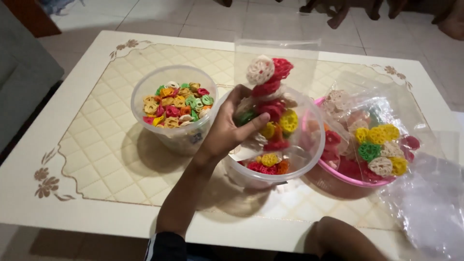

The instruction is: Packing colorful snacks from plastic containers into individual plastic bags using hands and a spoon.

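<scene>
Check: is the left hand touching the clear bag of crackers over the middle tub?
Touching. Head view: left hand grips the clear bag of coloured crackers, fingers wrapped around it above the middle tub.

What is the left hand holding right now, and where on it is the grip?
The left hand holds a clear plastic bag of coloured crackers, its grip around the bag's lower part, above the near tub. The right hand isn't visible.

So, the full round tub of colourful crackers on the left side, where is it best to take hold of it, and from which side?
Take the round tub by its upper wall just under the rim, with a grip from its near left side. It stands upright, open and full, so a side hold likely keeps it level. The left hand and the second tub crowd its right side.
</scene>
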